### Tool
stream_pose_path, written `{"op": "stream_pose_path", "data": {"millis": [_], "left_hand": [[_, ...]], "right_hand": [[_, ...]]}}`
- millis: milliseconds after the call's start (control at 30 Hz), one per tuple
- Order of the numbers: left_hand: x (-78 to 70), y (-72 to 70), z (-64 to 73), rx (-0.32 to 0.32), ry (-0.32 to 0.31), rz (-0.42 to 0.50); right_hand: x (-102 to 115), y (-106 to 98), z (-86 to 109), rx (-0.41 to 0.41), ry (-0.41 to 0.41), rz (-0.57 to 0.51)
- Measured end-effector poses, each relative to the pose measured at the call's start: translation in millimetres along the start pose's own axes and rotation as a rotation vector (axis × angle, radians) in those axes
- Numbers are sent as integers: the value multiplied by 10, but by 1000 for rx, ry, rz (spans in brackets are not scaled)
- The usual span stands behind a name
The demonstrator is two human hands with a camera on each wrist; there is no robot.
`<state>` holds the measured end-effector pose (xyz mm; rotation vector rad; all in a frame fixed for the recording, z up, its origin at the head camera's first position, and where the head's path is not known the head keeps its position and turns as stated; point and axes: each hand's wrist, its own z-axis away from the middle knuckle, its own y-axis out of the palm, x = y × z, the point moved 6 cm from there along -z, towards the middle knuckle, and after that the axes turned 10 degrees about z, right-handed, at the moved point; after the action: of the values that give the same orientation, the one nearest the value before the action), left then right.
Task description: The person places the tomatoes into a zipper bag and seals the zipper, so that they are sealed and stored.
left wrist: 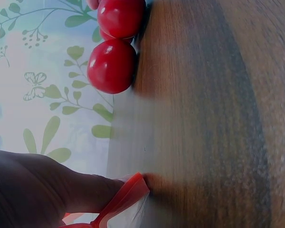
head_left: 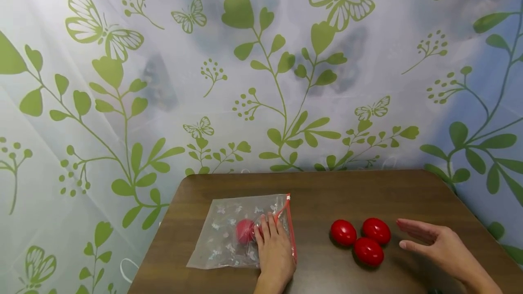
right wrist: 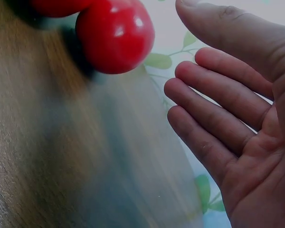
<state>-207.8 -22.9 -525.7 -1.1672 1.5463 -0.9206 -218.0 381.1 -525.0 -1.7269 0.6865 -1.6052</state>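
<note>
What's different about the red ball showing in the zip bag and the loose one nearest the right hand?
The bagged red ball lies inside the zip bag; the loose red ball sits bare on the table. The bagged red ball looks duller and pinker; the loose red ball looks brighter and glossier. Both are red and rounded.

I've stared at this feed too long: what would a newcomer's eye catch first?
Probably the three glossy red balls, clustered on the brown table just left of the open right hand. Next, the clear bag with its red edge, farther left under the left hand, another ball showing through it. Behind, the pale curtain with green leaves and butterflies fills the head view's upper part.
</note>
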Motion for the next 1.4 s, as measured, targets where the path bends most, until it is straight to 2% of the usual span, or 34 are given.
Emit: {"op": "stream_pose_path", "data": {"millis": [133, 433, 967, 1400], "left_hand": [[2, 10, 4, 10, -4, 8], [-1, -12, 1, 7, -4, 20], [-3, 0, -9, 17, -8, 40], [6, 7, -28, 31, -13, 45]], "right_hand": [[-52, 32, -40, 9, 5, -7], [-90, 120, -134, -41, -85, -23], [-83, 304, -262, 36, -28, 10], [-79, 355, -310, 75, 6, 16]]}}
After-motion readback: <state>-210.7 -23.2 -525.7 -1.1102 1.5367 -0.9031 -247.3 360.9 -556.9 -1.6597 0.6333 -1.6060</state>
